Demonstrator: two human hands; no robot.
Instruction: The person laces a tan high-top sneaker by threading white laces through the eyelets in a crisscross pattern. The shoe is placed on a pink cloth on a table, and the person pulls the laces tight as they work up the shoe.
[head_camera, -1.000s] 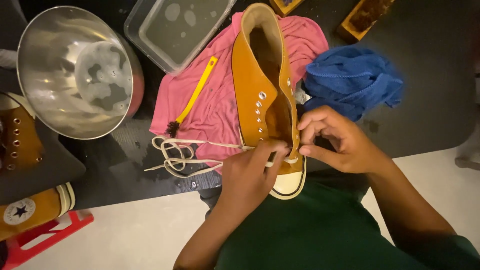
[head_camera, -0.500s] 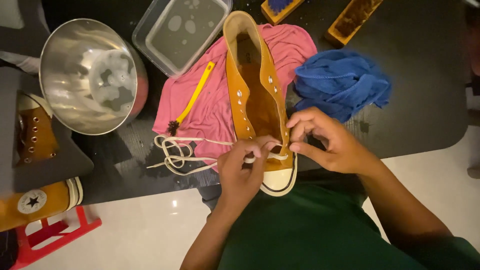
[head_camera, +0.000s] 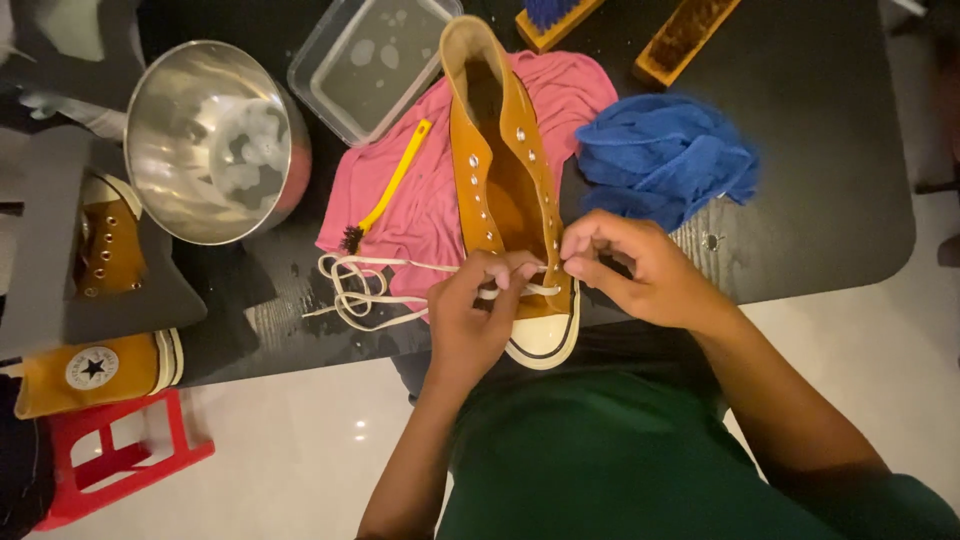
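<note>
While both hands meet over the toe end of the shoe, the left hand has its fingers curled and its fingertips pinched on the white lace where it crosses the lowest eyelets. Close beside it, the right hand pinches the same lace on the other side of the tongue, thumb and forefinger pressed together, the other fingers folded in.

That shoe is a mustard-brown high-top with a white rubber toe cap; it lies sole down, toe toward the person, opening pointing away, and its toe juts just past the near edge of the black table. Most of its eyelets are unlaced. From the left hand the loose lace trails off to the left in a tangle of loops on the table.

Under the shoe lies a pink cloth, and on that cloth rests a small yellow-handled brush with dark bristles near the lace. A crumpled blue towel sits just right of the shoe. Farther out are a steel bowl and a clear plastic tub — both holding suds — and two wooden scrub brushes at the far edge. A second mustard shoe lies at the left above a red stool.
</note>
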